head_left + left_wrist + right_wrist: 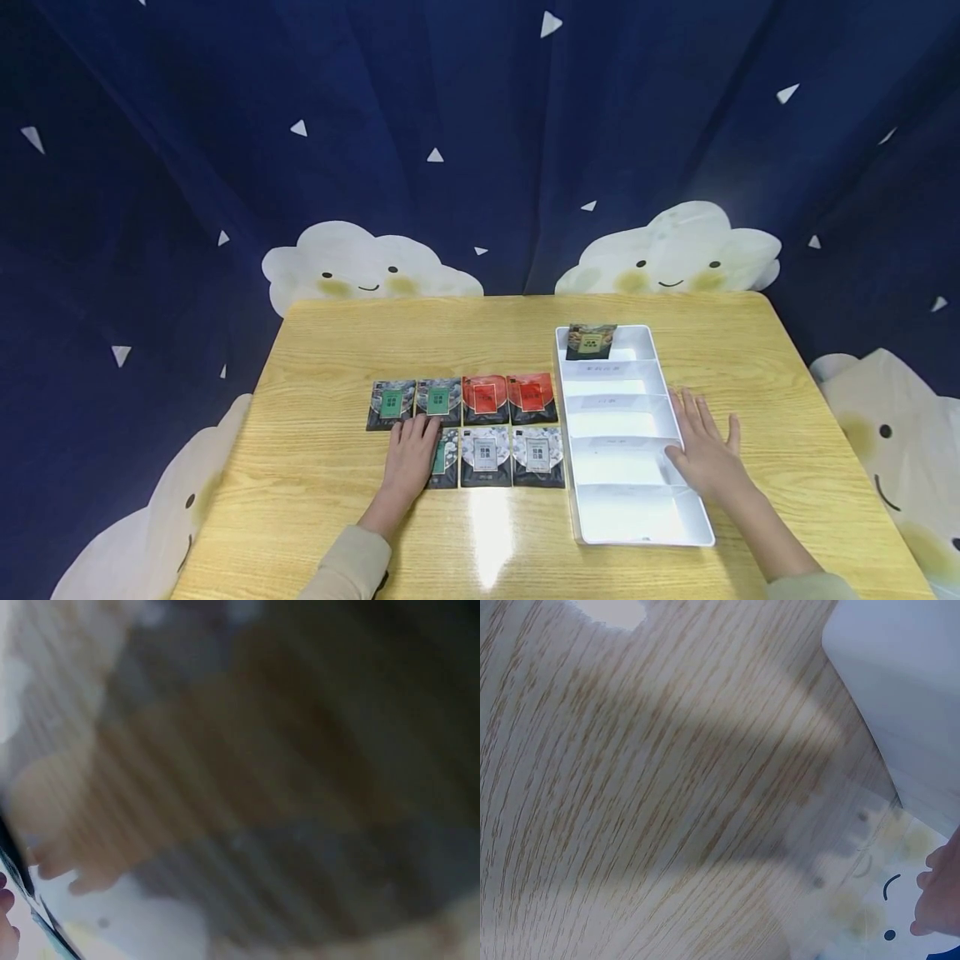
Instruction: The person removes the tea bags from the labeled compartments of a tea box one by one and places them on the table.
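My left hand rests at the lower-left green-labelled tea packet, covering part of it, fingertips near the bottom edge of the green-labelled packets above. To their right lie two red packets and, below those, two white-labelled packets. A white compartment tray stands right of the packets. One gold-labelled packet leans in its far compartment. My right hand, fingers spread, lies along the tray's right side. The left wrist view catches fingertips beside a dark packet edge.
The wooden table extends around the packets and the tray. Behind it hangs a dark blue curtain with white triangles and clouds. Paper labels mark the tray's dividers. In the right wrist view, the tray's outer wall rises at the upper right.
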Action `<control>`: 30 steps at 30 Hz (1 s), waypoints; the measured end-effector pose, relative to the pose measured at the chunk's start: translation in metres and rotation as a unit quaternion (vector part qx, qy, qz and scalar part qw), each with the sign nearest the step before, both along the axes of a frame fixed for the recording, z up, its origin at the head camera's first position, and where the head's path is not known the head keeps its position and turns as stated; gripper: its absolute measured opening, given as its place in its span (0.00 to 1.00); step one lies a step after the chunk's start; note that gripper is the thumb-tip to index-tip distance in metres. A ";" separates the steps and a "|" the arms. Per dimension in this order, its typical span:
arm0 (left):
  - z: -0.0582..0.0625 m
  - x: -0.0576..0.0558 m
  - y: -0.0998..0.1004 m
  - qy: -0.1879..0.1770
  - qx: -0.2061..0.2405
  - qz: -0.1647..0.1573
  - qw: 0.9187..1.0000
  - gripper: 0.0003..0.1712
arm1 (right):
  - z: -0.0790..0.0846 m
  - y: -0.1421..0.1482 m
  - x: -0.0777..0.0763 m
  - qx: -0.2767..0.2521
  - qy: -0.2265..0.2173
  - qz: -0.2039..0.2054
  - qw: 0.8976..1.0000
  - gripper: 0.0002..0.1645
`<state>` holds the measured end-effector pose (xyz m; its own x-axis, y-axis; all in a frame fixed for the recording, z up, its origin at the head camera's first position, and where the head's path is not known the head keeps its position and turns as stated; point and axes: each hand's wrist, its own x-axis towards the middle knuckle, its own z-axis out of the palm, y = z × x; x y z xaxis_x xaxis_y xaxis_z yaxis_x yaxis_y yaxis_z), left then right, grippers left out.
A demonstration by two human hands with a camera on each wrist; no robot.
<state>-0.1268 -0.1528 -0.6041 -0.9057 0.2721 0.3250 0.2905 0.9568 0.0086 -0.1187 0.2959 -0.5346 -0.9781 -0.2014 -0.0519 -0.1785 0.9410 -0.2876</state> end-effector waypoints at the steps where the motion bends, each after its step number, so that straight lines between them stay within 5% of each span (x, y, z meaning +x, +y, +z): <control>1: 0.001 -0.001 0.001 0.007 0.006 0.000 1.000 0.13 | 0.000 0.000 0.000 0.001 -0.001 0.000 1.000 0.46; 8: 0.023 -0.016 0.018 0.029 0.043 -0.004 0.999 0.15 | -0.002 0.001 -0.001 0.004 -0.012 -0.003 1.000 0.46; 13: 0.046 -0.036 0.041 0.013 0.050 -0.011 0.999 0.17 | -0.001 0.000 -0.001 0.006 -0.013 -0.005 1.000 0.46; 20: 0.069 -0.063 0.080 -0.030 0.029 -0.034 0.999 0.19 | 0.000 -0.001 -0.001 0.006 -0.010 -0.005 1.000 0.46; 30: 0.090 -0.099 0.145 -0.034 -0.017 -0.086 0.996 0.22 | 0.002 -0.001 0.000 0.004 -0.011 -0.002 1.000 0.47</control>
